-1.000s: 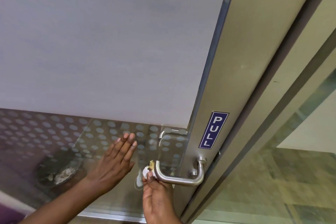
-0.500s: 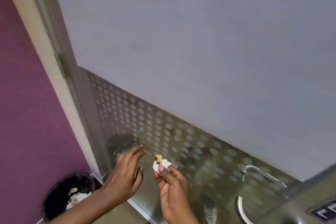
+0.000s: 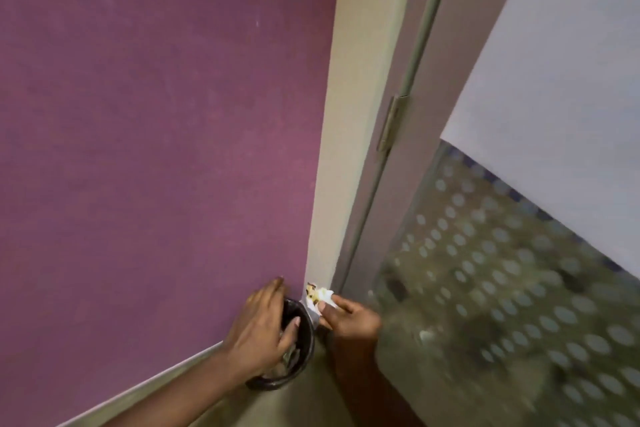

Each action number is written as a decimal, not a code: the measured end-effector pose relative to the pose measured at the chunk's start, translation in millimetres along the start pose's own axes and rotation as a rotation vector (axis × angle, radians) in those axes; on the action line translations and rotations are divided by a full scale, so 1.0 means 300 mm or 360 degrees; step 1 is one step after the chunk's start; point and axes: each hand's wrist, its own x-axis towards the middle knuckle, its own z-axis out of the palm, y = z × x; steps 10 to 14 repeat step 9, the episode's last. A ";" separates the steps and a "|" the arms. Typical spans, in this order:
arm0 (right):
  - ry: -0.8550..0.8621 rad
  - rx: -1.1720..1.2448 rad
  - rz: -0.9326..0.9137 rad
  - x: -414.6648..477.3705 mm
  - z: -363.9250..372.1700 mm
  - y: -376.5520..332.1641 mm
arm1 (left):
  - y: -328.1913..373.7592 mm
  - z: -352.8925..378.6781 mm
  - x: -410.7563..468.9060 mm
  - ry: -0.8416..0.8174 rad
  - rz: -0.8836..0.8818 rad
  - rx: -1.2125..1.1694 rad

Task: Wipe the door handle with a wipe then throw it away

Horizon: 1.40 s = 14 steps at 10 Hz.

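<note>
My right hand (image 3: 349,317) pinches a small crumpled white wipe (image 3: 318,295) with brown stains, held just right of and above a black waste bin (image 3: 304,340). The bin stands on the floor in the corner where the purple wall meets the door frame, with some paper scraps inside. My left hand (image 3: 263,326) hovers over the bin with fingers spread and holds nothing; it hides much of the bin's opening. The door handle is out of view.
A purple wall (image 3: 156,132) fills the left. A cream door frame (image 3: 360,114) with a metal hinge (image 3: 389,123) runs down the middle. The glass door (image 3: 502,288) with dotted frosting lies to the right. Tan floor shows at the bottom.
The view has swung left from the door handle to the wall corner. Both hands moved left and down to the bin; the right hand has kept hold of the wipe.
</note>
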 end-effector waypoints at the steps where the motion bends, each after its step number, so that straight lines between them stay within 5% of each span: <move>1: -0.0064 -0.0544 -0.0096 0.180 0.143 0.123 | -0.203 0.064 0.123 -0.0157 -0.0024 0.0246; 2: -0.0178 -0.0981 -0.0320 0.353 0.243 0.292 | -0.355 0.159 0.216 -0.0281 0.0000 0.0353; 4: -0.0391 -0.1507 0.0007 0.614 0.305 0.638 | -0.585 0.485 0.303 -0.0593 0.0156 0.0953; 5: -0.0417 -0.1850 -0.0075 0.708 0.323 0.805 | -0.680 0.666 0.310 -0.0713 0.0088 0.0948; 7: -0.0475 -0.1991 -0.0089 0.781 0.323 0.950 | -0.746 0.854 0.283 -0.0846 -0.0038 0.0791; 9: -0.0289 -0.2066 -0.0318 0.751 0.230 0.912 | -0.670 0.812 0.319 -0.0760 0.0119 0.0807; 14: -0.0289 -0.2066 -0.0318 0.751 0.230 0.912 | -0.670 0.812 0.319 -0.0760 0.0119 0.0807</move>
